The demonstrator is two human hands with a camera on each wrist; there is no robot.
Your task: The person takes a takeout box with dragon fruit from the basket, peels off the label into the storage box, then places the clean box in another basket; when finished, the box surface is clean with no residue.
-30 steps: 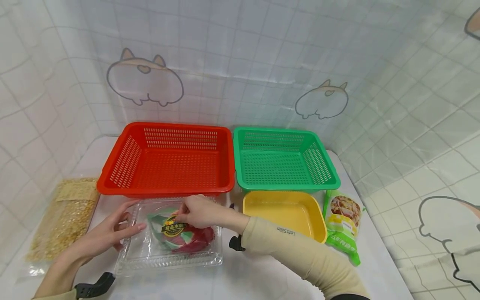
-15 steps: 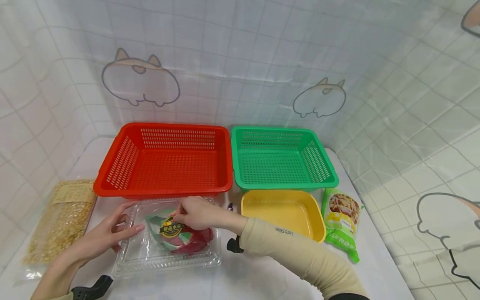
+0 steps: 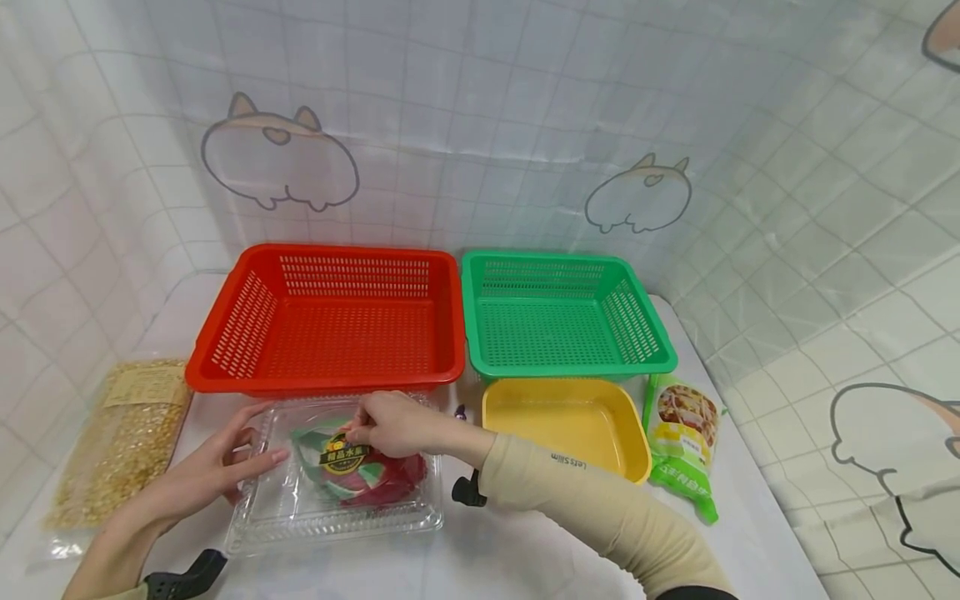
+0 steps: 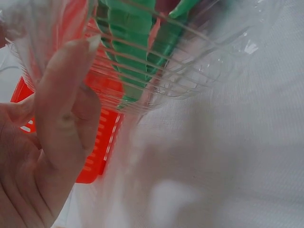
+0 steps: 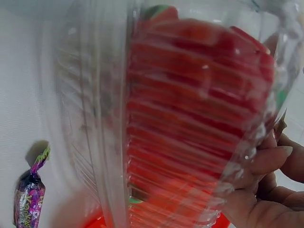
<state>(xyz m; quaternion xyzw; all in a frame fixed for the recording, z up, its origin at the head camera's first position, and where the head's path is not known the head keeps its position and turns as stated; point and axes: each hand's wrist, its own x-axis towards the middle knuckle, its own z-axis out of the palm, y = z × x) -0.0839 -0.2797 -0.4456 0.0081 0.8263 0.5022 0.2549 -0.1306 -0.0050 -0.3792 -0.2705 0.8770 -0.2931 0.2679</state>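
A clear plastic clamshell box [image 3: 258, 529] lies in front of the red basket, with a dragon fruit [image 3: 397, 482] showing pink and green through its lid. A round black and gold sticker [image 3: 343, 460] is on the lid. At one edge of the sticker, the thumb and forefinger of my right hand [image 3: 401, 427] pinch together; the right wrist view has them around a small brownish tip [image 5: 280, 126]. My left hand [image 3: 206, 473] holds the box's left side, thumb over the lid, other fingers bent at the edge. The lid hides part of those fingers in the left wrist view.
Behind the box stand a red basket [image 3: 348, 337] and a green basket [image 3: 547, 333]. A yellow tub [image 3: 570, 425] and a green food packet [image 3: 684, 442] are to the right. A bag of corn kernels [image 3: 123, 450] lies left. A purple-wrapped candy [image 5: 30, 199] sits beside the box.
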